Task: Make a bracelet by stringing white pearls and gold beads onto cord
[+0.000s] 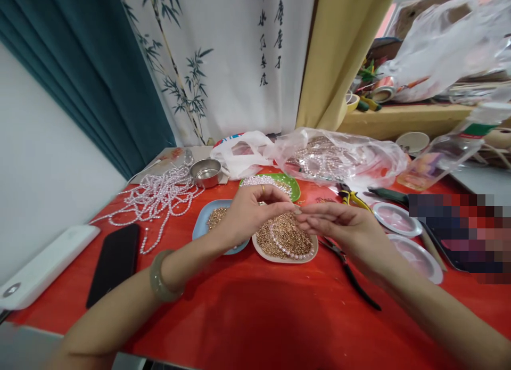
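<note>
Over the dishes, my left hand [255,207] and my right hand [339,223] meet fingertip to fingertip, both in a pinch. Between them runs the end of a bead strand [282,247], too fine to make out clearly. The strand's pale pink, shiny beads loop down over a cream dish [263,257] full of small gold beads [293,231]. Behind my left wrist, a blue dish [199,229] also contains gold beads. A green dish [294,186] with pale pink and some gold beads sits farther back, partly hidden by my left hand.
Black-handled pliers [351,277] lie beneath my right hand, yellow-handled pliers [353,197] beyond it. White bead strands [163,191], a metal tin [206,173] and a black phone [114,263] are at left. Plastic bags [339,157] line the back; white spools [415,258] and a bottle [451,146] stand right.
</note>
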`<move>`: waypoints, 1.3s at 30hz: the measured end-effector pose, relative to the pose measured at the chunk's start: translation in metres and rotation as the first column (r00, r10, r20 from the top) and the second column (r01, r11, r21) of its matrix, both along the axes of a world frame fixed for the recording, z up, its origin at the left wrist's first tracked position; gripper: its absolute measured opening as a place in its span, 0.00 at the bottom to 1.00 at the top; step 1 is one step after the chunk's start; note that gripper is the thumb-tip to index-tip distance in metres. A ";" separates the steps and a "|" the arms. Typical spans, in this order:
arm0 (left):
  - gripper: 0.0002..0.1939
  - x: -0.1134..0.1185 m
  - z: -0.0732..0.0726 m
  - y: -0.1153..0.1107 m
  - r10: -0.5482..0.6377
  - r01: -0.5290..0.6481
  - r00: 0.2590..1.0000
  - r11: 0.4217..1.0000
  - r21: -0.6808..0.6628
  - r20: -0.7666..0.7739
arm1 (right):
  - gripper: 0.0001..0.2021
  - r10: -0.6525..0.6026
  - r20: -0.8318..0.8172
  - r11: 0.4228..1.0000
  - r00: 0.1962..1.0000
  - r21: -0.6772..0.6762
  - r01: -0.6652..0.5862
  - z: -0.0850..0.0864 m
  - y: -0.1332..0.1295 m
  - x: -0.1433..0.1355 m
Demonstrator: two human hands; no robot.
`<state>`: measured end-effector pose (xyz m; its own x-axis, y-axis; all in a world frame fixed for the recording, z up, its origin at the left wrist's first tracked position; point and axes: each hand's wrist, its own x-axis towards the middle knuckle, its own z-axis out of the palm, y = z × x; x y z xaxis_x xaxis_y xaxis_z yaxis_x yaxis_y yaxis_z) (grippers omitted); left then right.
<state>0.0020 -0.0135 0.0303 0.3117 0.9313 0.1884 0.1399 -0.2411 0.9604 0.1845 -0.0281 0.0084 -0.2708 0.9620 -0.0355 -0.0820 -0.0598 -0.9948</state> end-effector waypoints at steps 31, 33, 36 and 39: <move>0.03 -0.008 0.004 0.029 -0.161 0.168 0.984 0.981 -0.093 0.074 | 0.09 0.202 -0.069 0.971 0.977 -0.116 -0.209 0.006 0.025 -0.022; 0.03 -0.008 0.002 0.030 -0.103 0.103 0.995 0.994 -0.036 0.008 | 0.09 0.143 0.048 0.990 0.989 -0.022 -0.142 0.004 0.024 -0.022; 0.02 -0.009 0.000 0.031 -0.016 0.018 0.996 0.999 0.030 -0.093 | 0.10 -0.019 0.321 0.972 0.947 0.228 -0.058 0.002 0.022 -0.023; 0.01 -0.012 -0.002 0.031 -0.021 0.023 0.987 1.000 0.009 -0.158 | 0.08 -0.184 0.554 0.877 0.812 0.465 -0.118 -0.002 0.019 -0.024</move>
<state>-0.0097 0.0174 0.0281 0.3585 0.9221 0.1454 0.2842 -0.2562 0.9239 0.1603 -0.0087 0.0060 -0.3134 0.9096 0.2727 0.5089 0.4034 -0.7605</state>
